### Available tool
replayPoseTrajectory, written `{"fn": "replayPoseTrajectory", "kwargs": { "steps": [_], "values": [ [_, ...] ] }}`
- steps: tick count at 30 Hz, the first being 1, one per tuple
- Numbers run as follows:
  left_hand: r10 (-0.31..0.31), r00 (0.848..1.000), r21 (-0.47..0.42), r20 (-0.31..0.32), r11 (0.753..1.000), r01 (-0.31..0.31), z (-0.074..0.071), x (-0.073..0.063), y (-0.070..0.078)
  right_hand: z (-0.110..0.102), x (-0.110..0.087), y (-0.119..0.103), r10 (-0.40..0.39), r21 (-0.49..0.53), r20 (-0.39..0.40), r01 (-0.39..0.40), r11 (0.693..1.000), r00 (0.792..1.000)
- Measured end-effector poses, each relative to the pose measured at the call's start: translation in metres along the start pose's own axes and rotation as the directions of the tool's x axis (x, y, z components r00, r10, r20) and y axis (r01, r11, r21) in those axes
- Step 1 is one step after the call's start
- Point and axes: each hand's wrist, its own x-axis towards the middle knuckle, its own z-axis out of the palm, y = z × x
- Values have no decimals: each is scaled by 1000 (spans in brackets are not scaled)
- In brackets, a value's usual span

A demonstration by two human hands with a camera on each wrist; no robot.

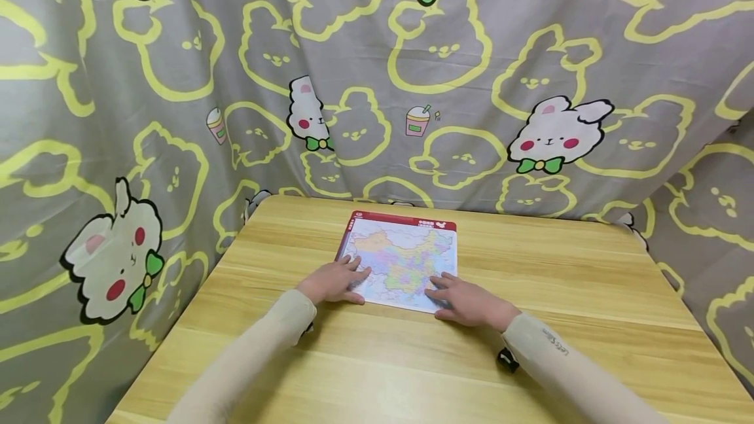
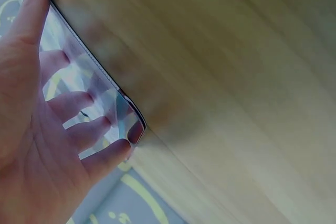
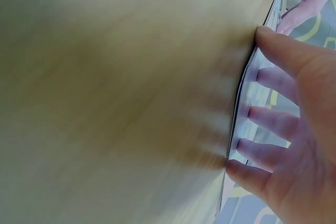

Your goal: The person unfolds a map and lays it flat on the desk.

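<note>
A flat map sheet with a red top border and a glossy face lies on the wooden table. On its left part rests my left hand, fingers spread and thumb at the near edge. My right hand touches the lower right part, fingers extended over the surface and thumb by the near corner. In the left wrist view the left hand lies along the shiny sheet, whose face reflects the fingers. The right wrist view has the right hand with fingertips right at the sheet's edge.
The wooden table extends around the map on all sides. Behind and beside it hangs a grey curtain with yellow outlines and cartoon rabbits. A dark band or device sits under the right sleeve cuff.
</note>
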Motion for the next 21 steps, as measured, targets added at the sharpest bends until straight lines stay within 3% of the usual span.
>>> {"fn": "replayPoseTrajectory", "kwargs": {
  "steps": [21],
  "values": [
    [30,997,-17,67,999,-29,-8,18,31,-2,-33,16,57,-5,-41,-58,998,998]
  ]
}}
